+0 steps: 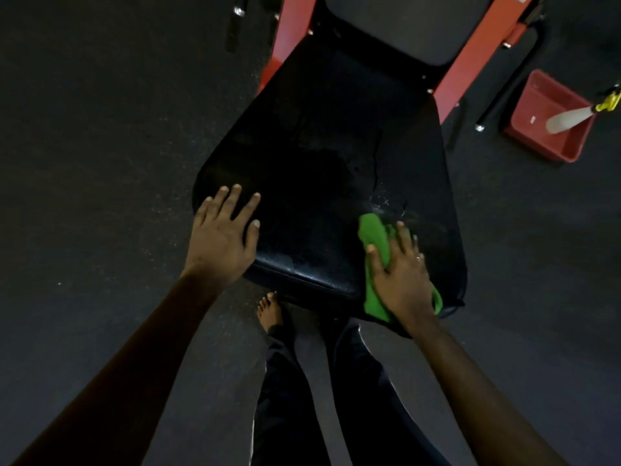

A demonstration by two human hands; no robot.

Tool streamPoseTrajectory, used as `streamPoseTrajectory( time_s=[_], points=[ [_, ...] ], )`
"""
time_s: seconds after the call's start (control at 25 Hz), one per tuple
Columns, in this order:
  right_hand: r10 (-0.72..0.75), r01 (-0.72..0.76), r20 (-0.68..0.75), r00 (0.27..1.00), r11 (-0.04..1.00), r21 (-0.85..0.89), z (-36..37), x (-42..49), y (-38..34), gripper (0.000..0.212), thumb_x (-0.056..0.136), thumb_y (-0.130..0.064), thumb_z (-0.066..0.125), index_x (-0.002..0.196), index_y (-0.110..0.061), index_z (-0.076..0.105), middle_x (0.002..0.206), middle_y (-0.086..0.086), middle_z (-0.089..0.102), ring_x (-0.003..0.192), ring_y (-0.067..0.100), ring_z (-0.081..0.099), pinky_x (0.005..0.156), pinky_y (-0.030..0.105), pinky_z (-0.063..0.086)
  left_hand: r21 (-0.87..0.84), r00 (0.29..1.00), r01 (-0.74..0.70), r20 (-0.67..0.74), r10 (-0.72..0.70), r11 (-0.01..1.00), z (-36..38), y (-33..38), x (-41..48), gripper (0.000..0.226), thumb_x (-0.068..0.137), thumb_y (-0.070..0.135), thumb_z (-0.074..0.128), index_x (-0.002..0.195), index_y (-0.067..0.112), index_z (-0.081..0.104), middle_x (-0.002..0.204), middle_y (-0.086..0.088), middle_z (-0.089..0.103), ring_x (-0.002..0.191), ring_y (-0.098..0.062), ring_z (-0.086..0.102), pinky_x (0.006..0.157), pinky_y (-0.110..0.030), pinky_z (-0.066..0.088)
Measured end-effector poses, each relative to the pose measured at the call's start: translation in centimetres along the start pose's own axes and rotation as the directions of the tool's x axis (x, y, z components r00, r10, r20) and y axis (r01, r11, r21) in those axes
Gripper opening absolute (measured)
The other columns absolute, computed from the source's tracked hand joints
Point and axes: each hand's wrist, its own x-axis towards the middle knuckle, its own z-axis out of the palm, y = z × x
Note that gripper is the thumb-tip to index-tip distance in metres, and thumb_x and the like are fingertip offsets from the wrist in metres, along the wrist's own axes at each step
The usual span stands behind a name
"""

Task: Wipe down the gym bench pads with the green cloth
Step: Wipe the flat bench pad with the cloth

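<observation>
Green cloth (pixel 374 237) lies bunched on the near right part of the black seat pad (pixel 319 156), with its lower end hanging over the pad's front edge. My view has the right hand (pixel 401 274) flat on top of it, palm down, fingers straight and slightly fanned, thumb resting on the fabric; it presses the cloth rather than pinching it. A ring shows on one finger. Just beyond the cloth's far tip I see pale smears and specks on the pad. The left hand (pixel 221 237) is well apart from the cloth, at the pad's near left corner, fingers spread wide and laid flat on the surface, holding nothing. Between the two hands the pad is bare and shiny near its front edge. A second dark pad (pixel 413 25) sits past the seat, flanked by a red frame (pixel 460 65). Off to the right on the dark floor (pixel 100 129) stands a red bin (pixel 537 92); a white rounded object (pixel 568 120) leans into it, a yellow piece (pixel 610 102) at its upper end, and I cannot tell what it is. A bare foot (pixel 270 311) stands just before the pad's front edge, with dark trousers (pixel 336 381) below.
</observation>
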Motion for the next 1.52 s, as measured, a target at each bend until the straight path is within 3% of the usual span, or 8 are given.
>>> streamPoseTrajectory(
  time_s=[0.12,0.4,0.6,0.72,0.88,1.0,1.16,1.52],
  points=[
    [0.260,-0.245,-0.082,0.962,0.957,0.156,1.4,1.5,-4.2,0.058,0.104,-0.049,0.035,0.149,-0.013,0.039,0.163,0.001,0.026,0.146,0.035,0.032,0.112,0.052,0.037,-0.021,1.000,0.002,-0.001,-0.002,1.000,-0.1,-0.1,0.0,0.057,0.101,0.043,0.027,0.152,0.022,0.043,0.159,-0.014,0.036,0.150,-0.030,0.025,0.122,-0.046,0.016],
    [-0.248,0.245,0.047,0.968,0.967,0.077,3.9,3.3,-11.7,0.059,0.094,-0.034,0.056,0.150,-0.030,0.038,0.163,0.000,0.023,0.142,0.034,0.037,0.111,0.047,0.042,-0.045,0.999,0.015,-0.033,-0.017,0.999,-0.2,0.0,-0.2,0.063,0.100,0.035,0.022,0.152,0.001,0.037,0.158,-0.017,0.036,0.150,-0.030,0.025,0.123,-0.044,0.014],
    [0.270,-0.263,-0.058,0.961,0.959,0.106,-0.7,1.5,2.6,0.057,0.095,-0.034,0.056,0.148,-0.018,0.041,0.163,-0.001,0.023,0.133,0.038,0.047,0.104,0.049,0.042,-0.064,0.999,0.028,0.020,-0.027,0.998,-0.6,0.1,-0.1,0.064,0.101,0.037,0.022,0.155,0.004,0.030,0.162,-0.014,0.029,0.153,-0.027,0.018,0.124,-0.041,0.008],
    [0.382,-0.373,-0.115,0.917,0.923,0.093,0.8,2.6,-1.7,0.057,0.099,-0.048,0.044,0.145,-0.014,0.043,0.163,0.003,0.024,0.135,0.040,0.044,0.102,0.051,0.043,-0.079,0.997,0.079,0.014,-0.078,0.994,-0.5,-0.3,-0.3,0.066,0.101,0.040,0.025,0.156,0.003,0.027,0.164,-0.015,0.024,0.154,-0.027,0.014,0.124,-0.042,0.007],
    [-0.075,0.074,0.012,0.997,0.992,0.100,4.7,3.9,-13.7,0.057,0.102,-0.056,0.029,0.153,-0.030,0.031,0.165,0.003,0.017,0.143,0.040,0.033,0.109,0.054,0.039,-0.053,0.997,0.081,0.005,-0.080,0.995,-0.4,-0.5,-0.6,0.066,0.101,0.040,0.025,0.156,0.002,0.027,0.163,-0.019,0.023,0.153,-0.031,0.016,0.123,-0.045,0.010],
    [-0.345,0.344,0.153,0.926,0.938,0.034,3.7,4.9,-13.1,0.053,0.103,-0.048,0.035,0.155,-0.040,0.025,0.168,0.003,0.002,0.150,0.044,0.012,0.119,0.061,0.022,-0.047,0.998,0.056,-0.020,-0.057,0.997,-0.5,-0.8,-0.5,0.065,0.101,0.039,0.026,0.154,0.002,0.031,0.162,-0.020,0.026,0.152,-0.033,0.019,0.123,-0.049,0.013],
    [-0.300,0.302,0.266,0.916,0.953,0.036,1.1,1.1,-7.3,0.073,0.094,-0.072,0.033,0.157,-0.045,0.006,0.165,-0.007,-0.021,0.151,0.032,-0.019,0.121,0.055,-0.009,-0.083,0.993,0.096,-0.057,-0.101,0.992,0.0,-0.5,-0.4,0.064,0.100,0.040,0.027,0.153,0.003,0.035,0.160,-0.020,0.030,0.151,-0.034,0.021,0.122,-0.050,0.014],
    [-0.347,0.357,0.175,0.921,0.934,-0.031,4.5,7.7,-14.9,0.060,0.100,-0.061,0.032,0.156,-0.045,0.017,0.167,-0.006,0.009,0.152,0.039,0.008,0.120,0.057,0.021,-0.102,0.995,0.067,-0.065,-0.074,0.993,0.4,-1.3,-0.5,0.060,0.102,0.036,0.026,0.153,0.005,0.035,0.161,-0.016,0.031,0.152,-0.030,0.021,0.123,-0.047,0.013]
  ],
)
